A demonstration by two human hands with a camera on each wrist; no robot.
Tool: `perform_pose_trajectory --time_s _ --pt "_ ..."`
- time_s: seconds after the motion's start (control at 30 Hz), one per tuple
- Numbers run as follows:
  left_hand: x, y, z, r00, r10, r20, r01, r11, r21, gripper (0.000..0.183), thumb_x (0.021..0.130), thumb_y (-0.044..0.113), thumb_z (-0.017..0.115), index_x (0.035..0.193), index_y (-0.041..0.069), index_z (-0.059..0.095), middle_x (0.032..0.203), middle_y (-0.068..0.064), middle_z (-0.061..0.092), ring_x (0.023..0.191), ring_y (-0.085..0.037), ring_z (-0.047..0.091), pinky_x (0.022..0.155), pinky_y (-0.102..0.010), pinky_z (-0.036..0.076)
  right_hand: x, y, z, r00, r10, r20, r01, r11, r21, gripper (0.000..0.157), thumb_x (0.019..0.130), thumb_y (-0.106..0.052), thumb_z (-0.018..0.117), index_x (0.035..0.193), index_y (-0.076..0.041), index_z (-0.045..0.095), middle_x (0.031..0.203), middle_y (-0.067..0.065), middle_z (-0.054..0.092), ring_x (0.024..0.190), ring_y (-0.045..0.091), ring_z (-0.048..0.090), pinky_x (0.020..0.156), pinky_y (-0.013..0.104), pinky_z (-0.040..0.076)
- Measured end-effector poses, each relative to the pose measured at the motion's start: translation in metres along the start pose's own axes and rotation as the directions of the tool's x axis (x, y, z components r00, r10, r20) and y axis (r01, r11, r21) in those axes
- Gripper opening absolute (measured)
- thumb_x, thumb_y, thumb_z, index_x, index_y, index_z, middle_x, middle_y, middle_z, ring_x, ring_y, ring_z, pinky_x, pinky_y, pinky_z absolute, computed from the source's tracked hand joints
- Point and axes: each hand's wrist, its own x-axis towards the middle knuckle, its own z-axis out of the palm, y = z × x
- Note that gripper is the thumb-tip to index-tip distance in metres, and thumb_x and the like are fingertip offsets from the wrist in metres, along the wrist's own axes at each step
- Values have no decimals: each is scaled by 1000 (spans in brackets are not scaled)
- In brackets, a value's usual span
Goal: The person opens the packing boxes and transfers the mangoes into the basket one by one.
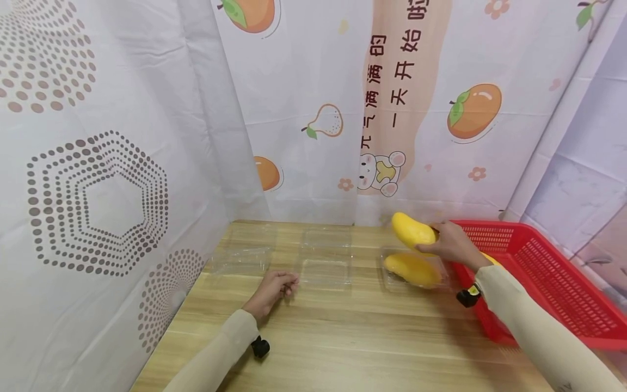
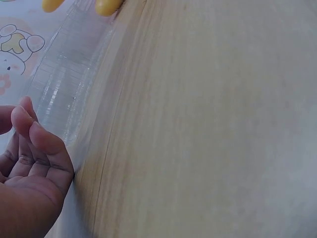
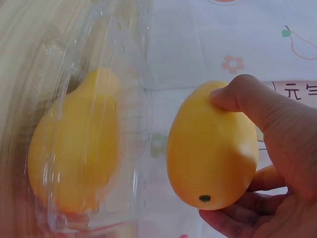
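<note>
My right hand (image 1: 454, 245) grips a yellow mango (image 1: 412, 231), thumb on one side and fingers on the other. The right wrist view shows a dark spot on the end of this held mango (image 3: 213, 148). Below it, a second mango (image 1: 413, 269) lies in a clear plastic box (image 1: 389, 284). The held mango is apart from that box in the right wrist view. My left hand (image 1: 273, 292) lies near the table, fingers loosely curled with nothing in them. It is beside the middle clear box (image 1: 325, 272); whether it touches the box I cannot tell.
On the right, a red basket (image 1: 563, 272) stands with another yellow fruit (image 1: 492, 260) partly hidden behind my right wrist. A third clear box (image 1: 240, 262) sits at the left of the wooden table (image 1: 343, 343). A printed curtain (image 1: 303, 163) hangs behind.
</note>
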Motion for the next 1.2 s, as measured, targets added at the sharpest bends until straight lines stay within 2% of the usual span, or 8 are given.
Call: perform_pose_trajectory --time_s 0.17,0.47,0.77,1.2 --pt "-1 0 0 1000 8 0 -8 1000 1 30 105 12 57 114 -16 65 90 -11 68 72 -12 57 64 -21 48 -5 7 -4 1000 23 -14 -24 1000 -13 46 82 -42 86 97 -2 68 74 6 54 72 23 51 60 33 42" --pt "-1 1 -1 1000 11 -8 -11 1000 3 30 105 12 57 114 -15 65 91 -12 68 73 -12 57 64 -23 48 -12 21 -14 999 45 -7 -45 999 4 48 83 -43 85 99 -1 67 72 4 56 70 22 52 61 33 43" --pt "-2 1 -2 1000 1 -9 -1 1000 1 30 105 13 58 113 -15 65 91 -12 68 72 -12 57 63 -22 48 -19 38 -22 999 32 -24 -33 999 -27 64 84 -48 83 119 5 68 66 2 52 68 21 50 60 33 40" --pt "-1 -1 -3 1000 3 -4 -3 1000 -8 29 104 13 59 112 -14 66 91 -12 67 72 -12 56 63 -22 47 -30 44 -37 996 74 -42 -74 997 11 50 86 -51 81 98 -4 69 66 2 52 64 22 51 56 31 41"
